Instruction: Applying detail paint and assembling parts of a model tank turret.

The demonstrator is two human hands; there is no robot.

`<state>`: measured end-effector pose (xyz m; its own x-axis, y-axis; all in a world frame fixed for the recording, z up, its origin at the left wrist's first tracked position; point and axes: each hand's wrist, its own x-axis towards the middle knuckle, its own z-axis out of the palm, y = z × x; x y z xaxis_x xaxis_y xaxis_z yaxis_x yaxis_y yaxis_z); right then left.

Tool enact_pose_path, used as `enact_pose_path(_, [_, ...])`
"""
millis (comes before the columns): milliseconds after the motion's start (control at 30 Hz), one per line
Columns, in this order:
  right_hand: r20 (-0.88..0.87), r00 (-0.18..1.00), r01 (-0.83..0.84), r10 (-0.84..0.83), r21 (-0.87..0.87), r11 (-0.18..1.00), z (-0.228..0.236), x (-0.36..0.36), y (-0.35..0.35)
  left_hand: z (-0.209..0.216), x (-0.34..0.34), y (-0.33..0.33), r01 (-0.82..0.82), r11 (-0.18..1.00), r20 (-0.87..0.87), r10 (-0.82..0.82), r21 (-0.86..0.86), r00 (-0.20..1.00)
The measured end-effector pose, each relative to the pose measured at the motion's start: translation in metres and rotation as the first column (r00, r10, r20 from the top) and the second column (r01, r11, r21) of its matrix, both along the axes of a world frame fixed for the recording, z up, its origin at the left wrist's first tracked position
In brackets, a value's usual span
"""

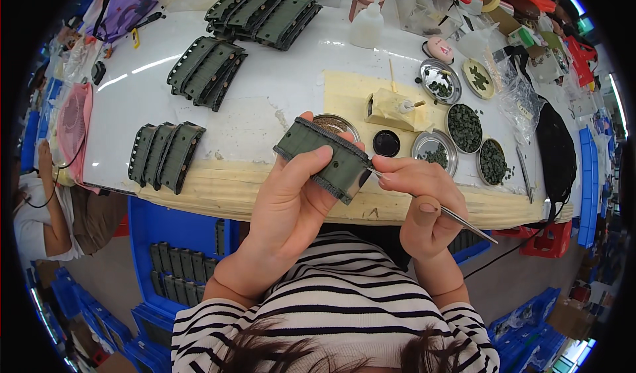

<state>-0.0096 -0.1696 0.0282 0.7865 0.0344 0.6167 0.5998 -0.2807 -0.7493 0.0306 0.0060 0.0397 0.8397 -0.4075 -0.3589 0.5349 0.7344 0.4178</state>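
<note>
My left hand (281, 207) is closed around a green camouflage-painted plastic part (311, 149), a flat rectangular shape with dark ribbed long edges. The thumb lies on its upper face, and the part is tilted above the table's front edge. A slim pair of metal tweezers (470, 224) is gripped in my right hand (424, 191). Its tip meets the right end of the part; whether a small piece sits in the tip is too small to tell. Behind the part, a round tin of brownish bits (338, 126) is partly hidden.
Stacks of similar green parts (173, 156) line the table's left side. To the right stand tins of small dark green pieces (464, 129), a black round cap (385, 144) and a yellow tape-wrapped holder (397, 111). Further back is a white squeeze bottle (367, 28). A blue crate (142, 234) sits below.
</note>
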Motion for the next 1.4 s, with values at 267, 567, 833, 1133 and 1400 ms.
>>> enact_pose_path(267, [-0.003, 1.0, 0.007, -0.007, 0.011, 1.0, -0.0012, 0.0002, 0.0001, 0.0009, -0.0002, -0.0009, -0.002, 1.0, 0.005, 0.001, 0.013, 1.0])
enact_pose_path(567, [-0.035, 0.999, 0.001, 0.0, 0.02, 1.0, 0.0, -0.0001, -0.0019, -0.0007, -0.001, -0.0022, -0.015, 0.999, 0.012, 0.014, 0.029, 1.0])
enact_pose_path(833, [-0.023, 1.0, 0.001, -0.002, -0.024, 1.0, 0.0021, 0.0013, -0.0028, -0.0015, -0.0008, -0.0022, -0.02, 0.999, 0.023, 0.019, 0.034, 1.0])
enact_pose_path(1133, [0.073, 0.997, 0.04, -0.033, -0.103, 0.994, 0.0002, 0.0013, -0.0003, -0.0018, -0.002, -0.002, -0.028, 0.999, 0.011, 0.028, 0.016, 1.0])
enact_pose_path(1400, [0.099, 0.995, 0.016, -0.006, -0.105, 0.994, -0.0009, 0.0024, 0.0011, -0.0054, -0.0029, 0.0001, -0.016, 0.999, -0.003, 0.016, -0.037, 1.0])
